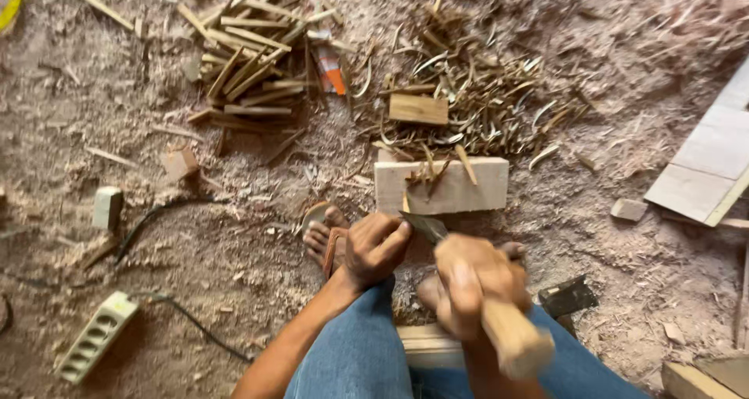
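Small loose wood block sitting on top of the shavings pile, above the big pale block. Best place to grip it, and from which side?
Judging by the head view, take the small wood block across its two long edges, coming straight down from above. It lies flat with its broad face up, its long axis roughly level in the picture, and those edges look reachable. It rests loose on the shavings pile, so a side approach would likely snag slivers.

One small packet point(331, 70) lies on the sawdust-covered floor point(234, 266) near the top of the view, just right of the stick pile point(246, 63) and left of the shavings heap point(468, 95). It is a narrow, flattish oblong (crumpled, it seems), whitish at its upper end and orange at the lower, lying roughly upright in the frame. Part of it is tucked among sticks. No signs or screens show.
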